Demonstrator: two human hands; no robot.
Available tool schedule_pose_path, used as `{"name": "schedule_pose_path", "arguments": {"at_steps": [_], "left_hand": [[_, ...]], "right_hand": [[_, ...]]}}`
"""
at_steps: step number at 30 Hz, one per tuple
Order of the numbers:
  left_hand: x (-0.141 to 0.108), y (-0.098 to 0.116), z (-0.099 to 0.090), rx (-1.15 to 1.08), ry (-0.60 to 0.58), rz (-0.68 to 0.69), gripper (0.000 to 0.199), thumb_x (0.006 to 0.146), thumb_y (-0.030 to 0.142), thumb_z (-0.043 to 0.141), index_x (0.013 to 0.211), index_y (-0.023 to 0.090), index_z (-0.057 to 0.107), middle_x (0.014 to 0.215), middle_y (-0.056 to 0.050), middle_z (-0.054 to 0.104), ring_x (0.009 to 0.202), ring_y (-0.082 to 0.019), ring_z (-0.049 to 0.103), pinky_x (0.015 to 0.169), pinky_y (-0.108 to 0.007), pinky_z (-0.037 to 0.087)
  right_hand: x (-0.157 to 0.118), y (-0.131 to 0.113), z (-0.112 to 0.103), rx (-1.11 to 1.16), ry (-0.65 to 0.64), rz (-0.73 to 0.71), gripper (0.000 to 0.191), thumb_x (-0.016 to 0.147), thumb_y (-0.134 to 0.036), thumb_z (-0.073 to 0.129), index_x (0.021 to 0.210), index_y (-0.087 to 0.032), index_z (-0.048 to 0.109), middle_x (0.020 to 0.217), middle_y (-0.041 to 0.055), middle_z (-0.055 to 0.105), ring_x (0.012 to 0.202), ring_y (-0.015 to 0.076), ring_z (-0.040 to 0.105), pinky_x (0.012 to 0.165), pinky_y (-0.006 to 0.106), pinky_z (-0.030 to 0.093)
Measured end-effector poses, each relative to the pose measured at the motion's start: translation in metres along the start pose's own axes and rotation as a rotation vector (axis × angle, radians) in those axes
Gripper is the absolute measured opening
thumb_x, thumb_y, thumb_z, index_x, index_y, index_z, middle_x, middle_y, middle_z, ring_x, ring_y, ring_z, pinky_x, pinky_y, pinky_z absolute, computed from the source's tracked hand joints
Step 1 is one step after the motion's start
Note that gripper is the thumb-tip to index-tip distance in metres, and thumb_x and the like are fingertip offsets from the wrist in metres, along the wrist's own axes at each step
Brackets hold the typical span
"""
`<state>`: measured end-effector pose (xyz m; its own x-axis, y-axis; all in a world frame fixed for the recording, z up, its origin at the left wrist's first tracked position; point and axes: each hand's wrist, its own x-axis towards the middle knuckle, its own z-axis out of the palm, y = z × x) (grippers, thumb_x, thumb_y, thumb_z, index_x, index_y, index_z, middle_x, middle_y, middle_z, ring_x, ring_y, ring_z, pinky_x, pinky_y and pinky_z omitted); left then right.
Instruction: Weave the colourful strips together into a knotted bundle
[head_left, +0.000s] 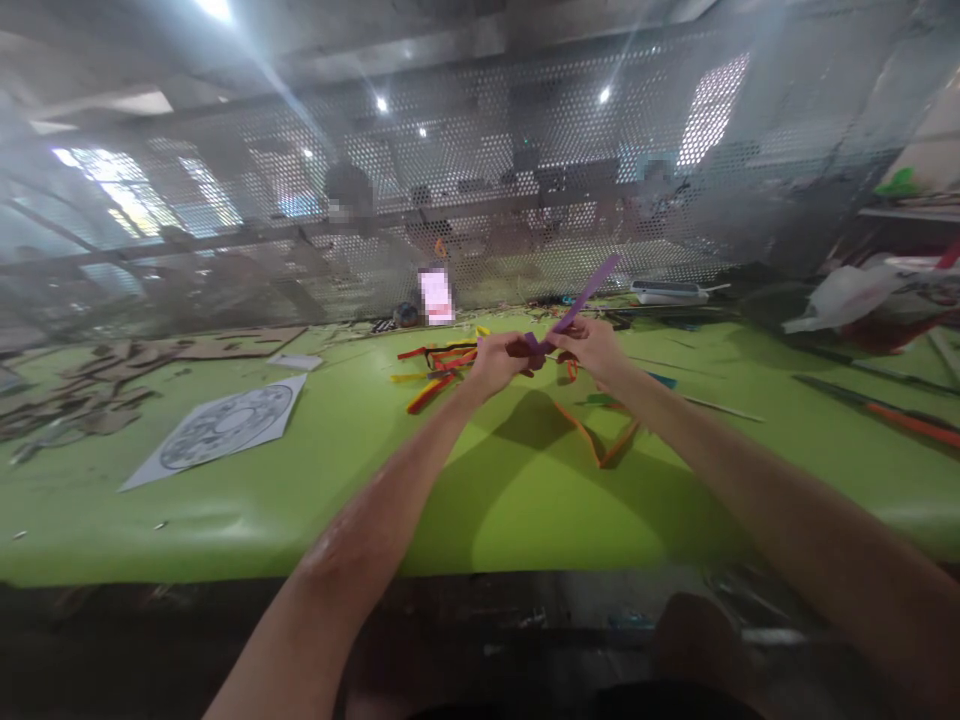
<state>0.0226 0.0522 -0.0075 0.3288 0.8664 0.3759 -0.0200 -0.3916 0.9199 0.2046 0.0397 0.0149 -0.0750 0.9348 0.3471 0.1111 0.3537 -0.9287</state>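
A purple strip (pixel 592 288) is held above the middle of the green table (pixel 555 520). My left hand (pixel 501 362) pinches its lower, folded end. Close beside it, my right hand (pixel 589 345) is closed on the same strip, whose long free end points up and to the right. Several red, yellow and black strips (pixel 435 385) lie behind and left of my left hand. Below my right hand, a bent orange strip (pixel 598 455) rests on the table.
A paper with a printed ring pattern (pixel 229 425) lies at the left, near brown cut scraps (pixel 202 347). Orange-and-black tool (pixel 900 418) and a plastic bag (pixel 851 297) are at the right. A perforated screen (pixel 510 220) stands along the back, with a white tray (pixel 667 292) before it.
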Motion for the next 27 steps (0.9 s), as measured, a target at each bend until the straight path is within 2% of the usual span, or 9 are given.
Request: {"name": "schedule_pose_path", "arguments": {"at_steps": [4, 9, 14, 21, 27], "left_hand": [[-0.002, -0.002, 0.0, 0.052, -0.014, -0.027, 0.013, 0.07, 0.016, 0.076, 0.083, 0.013, 0.074, 0.074, -0.004, 0.072, 0.062, -0.009, 0.063, 0.059, -0.022, 0.05], [-0.001, -0.005, -0.001, 0.027, 0.013, 0.006, 0.009, 0.068, 0.018, 0.078, 0.074, 0.013, 0.074, 0.072, -0.004, 0.072, 0.063, -0.01, 0.063, 0.063, -0.025, 0.049], [-0.001, -0.004, 0.0, -0.014, 0.035, 0.003, 0.024, 0.06, 0.024, 0.086, 0.078, 0.012, 0.075, 0.076, -0.005, 0.074, 0.069, -0.013, 0.067, 0.078, -0.032, 0.053], [0.002, -0.004, -0.002, -0.16, 0.025, -0.027, 0.029, 0.057, 0.018, 0.087, 0.082, 0.012, 0.073, 0.08, -0.005, 0.074, 0.073, -0.013, 0.069, 0.083, -0.033, 0.055], [-0.001, 0.001, 0.002, -0.22, -0.019, -0.013, 0.032, 0.062, 0.025, 0.088, 0.086, 0.011, 0.072, 0.083, -0.005, 0.074, 0.076, -0.013, 0.069, 0.086, -0.033, 0.055]], "right_hand": [[0.001, 0.003, -0.001, 0.027, -0.054, -0.024, 0.019, 0.069, -0.03, 0.083, 0.078, -0.018, 0.071, 0.077, 0.0059, 0.072, 0.068, 0.0173, 0.067, 0.06, 0.03, 0.056], [0.001, 0.005, 0.001, 0.053, -0.056, -0.008, 0.026, 0.065, -0.035, 0.086, 0.079, -0.019, 0.073, 0.079, 0.0065, 0.072, 0.071, 0.0192, 0.067, 0.065, 0.035, 0.058], [0.002, 0.004, -0.001, 0.113, -0.044, -0.007, 0.024, 0.06, -0.029, 0.088, 0.073, -0.019, 0.07, 0.081, 0.0062, 0.071, 0.077, 0.0208, 0.068, 0.079, 0.039, 0.06], [0.007, 0.013, -0.004, 0.129, -0.071, 0.004, 0.035, 0.054, -0.037, 0.092, 0.068, -0.02, 0.064, 0.07, 0.0027, 0.066, 0.067, 0.017, 0.064, 0.074, 0.037, 0.06], [0.004, 0.016, 0.003, 0.129, -0.042, -0.021, 0.033, 0.06, -0.036, 0.088, 0.071, -0.02, 0.062, 0.07, 0.0037, 0.066, 0.068, 0.0194, 0.066, 0.076, 0.04, 0.058]]}}
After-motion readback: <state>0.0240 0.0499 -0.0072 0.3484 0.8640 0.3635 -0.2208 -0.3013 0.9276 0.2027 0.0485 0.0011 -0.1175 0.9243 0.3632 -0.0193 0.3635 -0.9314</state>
